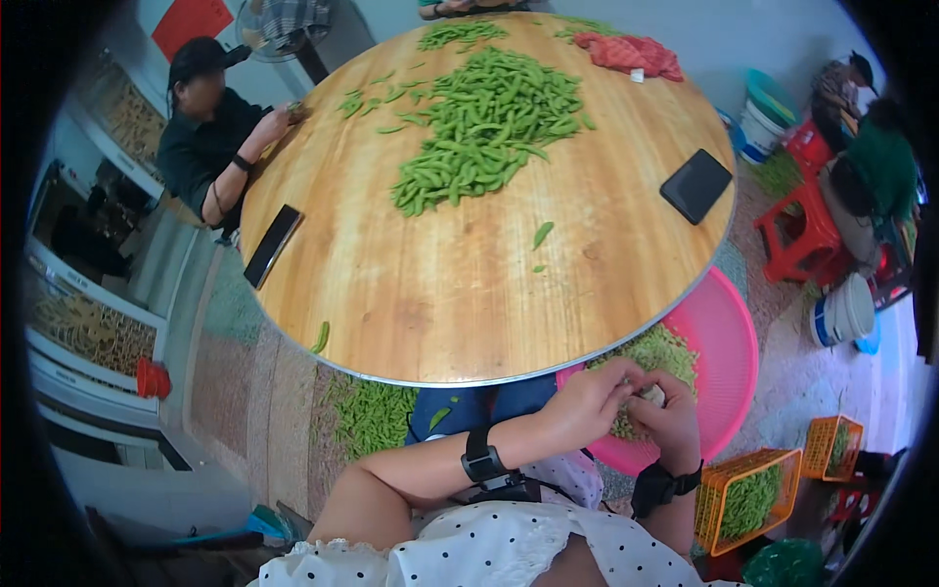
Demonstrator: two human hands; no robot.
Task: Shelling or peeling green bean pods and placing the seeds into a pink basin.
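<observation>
Both my hands are close together over a round pink plastic basket (741,367) just past the table's near right edge. Fingers bent, my left hand (592,396) pinches toward the right one. My right hand (673,419) is closed too, its thumb and fingers meeting the left fingertips. Something small and pale shows between them; its kind is hidden by the fingers. Below the hands, light green shelled beans (675,354) cover part of the basket's bottom. A large heap of green soybean pods (504,108) lies on the round wooden table (430,303).
On the table lie a black phone (274,245), a dark tablet-like device (696,186), a red cloth (631,55) and stray pods (543,234). Pods (372,416) cover floor beneath. A co-worker (210,137) sits at left. Orange crates (748,499) and red stools (797,230) stand right.
</observation>
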